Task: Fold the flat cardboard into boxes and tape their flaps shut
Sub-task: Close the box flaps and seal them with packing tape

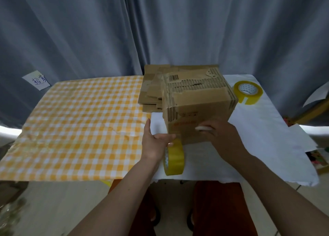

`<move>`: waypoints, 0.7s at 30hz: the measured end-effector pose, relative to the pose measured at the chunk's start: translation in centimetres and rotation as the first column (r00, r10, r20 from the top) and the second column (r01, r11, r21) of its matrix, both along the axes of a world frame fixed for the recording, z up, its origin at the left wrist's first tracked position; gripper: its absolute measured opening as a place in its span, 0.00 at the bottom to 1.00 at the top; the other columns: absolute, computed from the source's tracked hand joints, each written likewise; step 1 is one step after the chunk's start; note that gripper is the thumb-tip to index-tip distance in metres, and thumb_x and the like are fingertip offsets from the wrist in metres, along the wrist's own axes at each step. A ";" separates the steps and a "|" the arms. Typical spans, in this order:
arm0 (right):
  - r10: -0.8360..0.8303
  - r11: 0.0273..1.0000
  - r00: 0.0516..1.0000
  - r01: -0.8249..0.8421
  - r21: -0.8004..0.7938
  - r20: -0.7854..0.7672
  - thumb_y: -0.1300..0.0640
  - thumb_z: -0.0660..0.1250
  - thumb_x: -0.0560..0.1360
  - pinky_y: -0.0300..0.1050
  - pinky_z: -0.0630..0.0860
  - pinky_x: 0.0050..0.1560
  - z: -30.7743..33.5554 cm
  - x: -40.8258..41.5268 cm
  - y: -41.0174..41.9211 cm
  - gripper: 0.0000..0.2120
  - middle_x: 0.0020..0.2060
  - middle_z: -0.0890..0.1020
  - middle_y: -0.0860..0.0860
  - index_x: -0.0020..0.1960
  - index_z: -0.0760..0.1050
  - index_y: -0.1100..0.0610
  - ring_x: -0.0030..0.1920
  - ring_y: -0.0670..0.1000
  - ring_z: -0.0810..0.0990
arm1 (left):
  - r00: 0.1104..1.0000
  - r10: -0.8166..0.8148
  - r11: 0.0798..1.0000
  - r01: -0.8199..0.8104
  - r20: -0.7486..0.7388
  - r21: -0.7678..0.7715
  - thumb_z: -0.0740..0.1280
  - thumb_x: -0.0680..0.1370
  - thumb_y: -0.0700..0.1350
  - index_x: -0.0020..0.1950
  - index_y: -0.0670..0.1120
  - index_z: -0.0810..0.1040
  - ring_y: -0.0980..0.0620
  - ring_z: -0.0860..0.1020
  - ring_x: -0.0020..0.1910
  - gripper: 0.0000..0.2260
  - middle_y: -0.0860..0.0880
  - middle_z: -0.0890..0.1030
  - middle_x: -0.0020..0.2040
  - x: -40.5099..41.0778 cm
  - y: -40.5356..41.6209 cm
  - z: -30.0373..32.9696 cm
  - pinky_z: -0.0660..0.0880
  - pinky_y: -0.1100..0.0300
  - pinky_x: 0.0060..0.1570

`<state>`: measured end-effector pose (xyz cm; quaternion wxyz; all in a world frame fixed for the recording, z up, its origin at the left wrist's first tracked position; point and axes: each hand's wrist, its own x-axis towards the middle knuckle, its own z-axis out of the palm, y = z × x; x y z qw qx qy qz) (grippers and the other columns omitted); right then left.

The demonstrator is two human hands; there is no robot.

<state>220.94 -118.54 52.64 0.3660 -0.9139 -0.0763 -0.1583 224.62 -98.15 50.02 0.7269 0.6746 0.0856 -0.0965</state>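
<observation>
A worn cardboard box (199,100), folded up, stands on the white cloth with torn tape and a barcode label on its top. My left hand (156,143) grips a roll of yellowish clear tape (174,160) at the box's lower left front corner; the roll hangs below my fingers. My right hand (222,136) lies against the box's front face and pinches a thin white object (203,128); I cannot tell what it is. A stack of flat cardboard (151,91) lies behind and to the left of the box.
A second tape roll (248,91) lies on the white cloth (267,138) right of the box. A yellow-checked cloth (74,125) covers the table's left part. Grey curtains hang behind, with a paper note (36,80) at the left. My knees show below the front edge.
</observation>
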 end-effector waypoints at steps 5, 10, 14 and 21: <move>-0.284 0.944 0.837 0.330 0.018 -0.469 0.59 0.68 0.75 0.39 0.66 0.33 -7.2 -0.4 -3.6 0.10 0.44 0.77 0.54 0.51 0.68 0.58 0.40 0.53 0.74 | 0.996 -0.014 1.000 0.013 0.088 0.006 0.73 0.71 0.34 0.79 0.50 0.45 0.50 0.84 0.40 0.47 0.47 0.85 0.38 -0.3 0.5 -0.2 0.80 0.56 0.52; -0.374 0.905 0.760 0.424 -0.031 -0.531 0.62 0.66 0.75 0.44 0.67 0.36 -11.0 0.2 -4.4 0.05 0.45 0.79 0.57 0.48 0.70 0.59 0.42 0.55 0.76 | 0.990 -0.043 0.999 0.046 0.136 -0.018 0.71 0.73 0.33 0.79 0.52 0.45 0.51 0.83 0.38 0.45 0.48 0.84 0.38 -1.3 0.8 0.6 0.81 0.52 0.50; -0.426 0.898 0.796 0.315 -0.307 -0.429 0.63 0.65 0.75 0.49 0.68 0.51 -9.6 -0.1 -4.1 0.13 0.56 0.74 0.61 0.60 0.73 0.61 0.57 0.60 0.70 | 0.983 -0.048 0.995 0.064 0.176 -0.082 0.69 0.74 0.30 0.78 0.55 0.46 0.51 0.82 0.37 0.44 0.44 0.83 0.40 -2.1 1.1 1.7 0.81 0.59 0.42; 0.081 0.893 0.971 0.030 0.449 -0.226 0.61 0.71 0.72 0.27 0.73 0.46 1.6 -1.7 4.2 0.14 0.45 0.81 0.41 0.50 0.74 0.43 0.47 0.38 0.79 | 0.949 -0.075 0.992 0.103 0.307 -0.074 0.68 0.74 0.32 0.77 0.58 0.49 0.51 0.81 0.37 0.42 0.45 0.84 0.40 -3.8 0.8 3.3 0.79 0.59 0.41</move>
